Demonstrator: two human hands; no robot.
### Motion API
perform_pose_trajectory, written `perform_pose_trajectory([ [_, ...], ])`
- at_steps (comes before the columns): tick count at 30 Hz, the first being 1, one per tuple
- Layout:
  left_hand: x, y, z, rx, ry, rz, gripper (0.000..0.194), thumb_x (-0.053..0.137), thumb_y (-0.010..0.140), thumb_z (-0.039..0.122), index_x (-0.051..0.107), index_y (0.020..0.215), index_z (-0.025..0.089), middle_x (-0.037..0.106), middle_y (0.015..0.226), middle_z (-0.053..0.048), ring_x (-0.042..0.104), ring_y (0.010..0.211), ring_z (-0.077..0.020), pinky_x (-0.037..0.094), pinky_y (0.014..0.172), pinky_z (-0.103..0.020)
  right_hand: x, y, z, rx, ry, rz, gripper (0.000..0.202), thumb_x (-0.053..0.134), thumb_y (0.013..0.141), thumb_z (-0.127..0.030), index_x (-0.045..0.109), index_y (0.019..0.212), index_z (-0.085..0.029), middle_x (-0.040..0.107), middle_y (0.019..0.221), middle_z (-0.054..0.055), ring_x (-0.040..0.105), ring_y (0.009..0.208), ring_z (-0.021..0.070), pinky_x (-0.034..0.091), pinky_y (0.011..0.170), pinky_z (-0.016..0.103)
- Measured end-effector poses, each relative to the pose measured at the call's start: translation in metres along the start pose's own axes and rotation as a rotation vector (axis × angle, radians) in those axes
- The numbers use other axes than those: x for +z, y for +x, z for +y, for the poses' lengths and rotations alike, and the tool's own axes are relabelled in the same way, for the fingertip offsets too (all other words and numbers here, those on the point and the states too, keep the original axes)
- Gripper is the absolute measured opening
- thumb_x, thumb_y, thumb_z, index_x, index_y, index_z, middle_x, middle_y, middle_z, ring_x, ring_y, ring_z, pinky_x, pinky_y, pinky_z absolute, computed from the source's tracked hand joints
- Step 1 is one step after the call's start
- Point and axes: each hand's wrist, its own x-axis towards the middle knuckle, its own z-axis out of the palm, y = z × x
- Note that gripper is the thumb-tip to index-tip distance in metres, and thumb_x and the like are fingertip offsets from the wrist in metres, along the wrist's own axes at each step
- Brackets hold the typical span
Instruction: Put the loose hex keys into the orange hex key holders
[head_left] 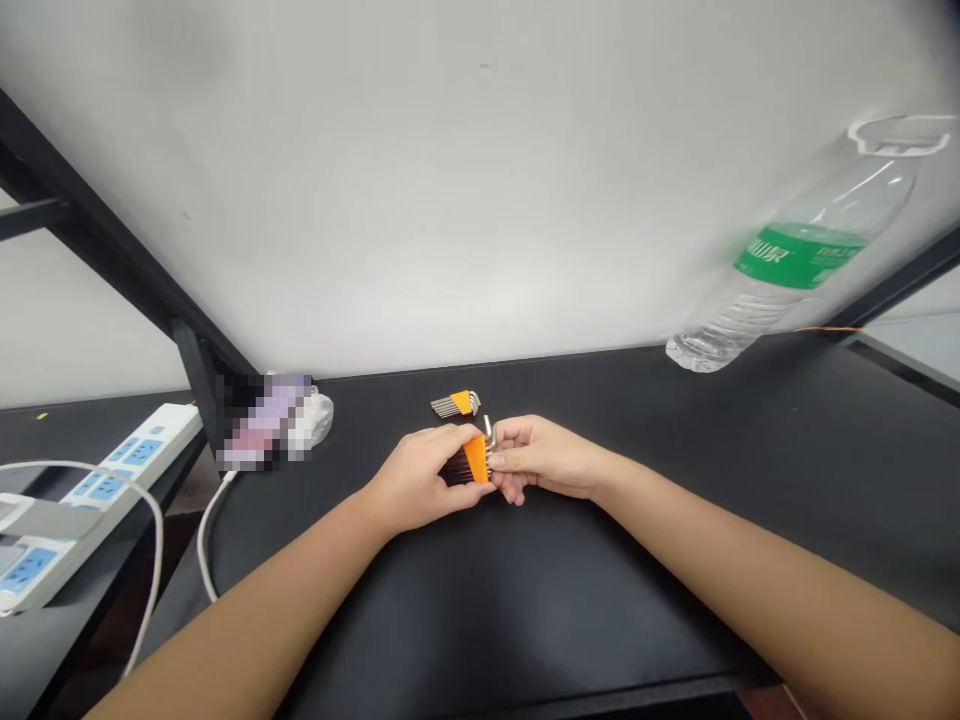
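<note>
Head view: left hand (pixel 412 480) has its fingers wrapped round an orange holder (pixel 475 458) of hex keys, shafts toward 9 o'clock, bent ends toward 3. Right hand (pixel 555 458) has fingers narrow, seemingly pinching a bent key (pixel 491 436) whose short end sticks up toward 12. Exact contact is partly hidden.

Risks, my read:
- Key slip: small, smooth metal on fingertips only. Off-axis pull could bind it in the holder, then let go suddenly.
- Neighbours dragged: bent ends sit tight together, so the right fingers could catch more than one.
- Holder twist: left grip is near the edges; uneven squeeze could rotate it or shed keys onto the bench (pixel 495 610).
- Mix-up: second key set (pixel 455 404) lies on the bench at 11 o'clock from the held one, near enough for a dropped key to land beside it or a knuckle to nudge it.
- Snag: white cable (pixel 204 545), at 8 o'clock from the hands, runs by the left forearm. A sweep could tug it.

Bottle (pixel 802 255) at 2 o'clock, well apart: low risk.
</note>
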Motion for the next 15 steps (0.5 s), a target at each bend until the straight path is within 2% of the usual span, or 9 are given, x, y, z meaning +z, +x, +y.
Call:
perform_pose_trajectory([
  [4, 0.0014, -0.0012, -0.0049, -0.032, 0.016, 0.035, 0.045, 0.076, 0.086, 0.037, 0.061, 0.125, 0.023, 0.074, 0.111, -0.005, 0.072, 0.093, -0.0198, 0.057, 0.083, -0.031, 0.0004, -0.0008, -0.0015, -0.068, -0.286, 0.083, 0.036, 0.074, 0.090, -0.049, 0.073, 0.081, -0.014, 0.070, 0.069, 0.004, 0.067, 0.057, 0.0144, 0.056, 0.055, 0.025],
  [7, 0.0029, -0.0021, -0.0083, -0.045, 0.008, 0.061, 0.048, 0.077, 0.085, 0.037, 0.060, 0.128, 0.023, 0.073, 0.117, -0.006, 0.072, 0.099, -0.0207, 0.056, 0.088, -0.032, 0.0011, -0.0011, -0.0027, -0.085, -0.394, 0.105, 0.040, 0.068, 0.093, -0.051, 0.073, 0.079, -0.015, 0.068, 0.065, 0.002, 0.063, 0.053, 0.0121, 0.052, 0.053, 0.024],
  [11, 0.0017, -0.0014, -0.0059, -0.057, -0.023, 0.029, 0.044, 0.077, 0.085, 0.036, 0.061, 0.125, 0.024, 0.074, 0.114, -0.005, 0.072, 0.095, -0.0197, 0.057, 0.086, -0.031, -0.0020, -0.0007, -0.0033, -0.090, -0.315, 0.086, 0.034, 0.074, 0.090, -0.049, 0.073, 0.091, -0.016, 0.069, 0.065, 0.001, 0.065, 0.055, 0.0139, 0.055, 0.057, 0.026],
  [15, 0.0001, -0.0001, -0.0018, -0.060, -0.049, 0.015, 0.043, 0.076, 0.086, 0.037, 0.062, 0.124, 0.023, 0.074, 0.107, -0.004, 0.071, 0.089, -0.0185, 0.057, 0.082, -0.031, -0.0079, 0.0011, -0.0022, -0.094, -0.173, 0.078, 0.032, 0.080, 0.085, -0.045, 0.072, 0.093, -0.015, 0.075, 0.080, 0.006, 0.069, 0.062, 0.0157, 0.057, 0.058, 0.028],
])
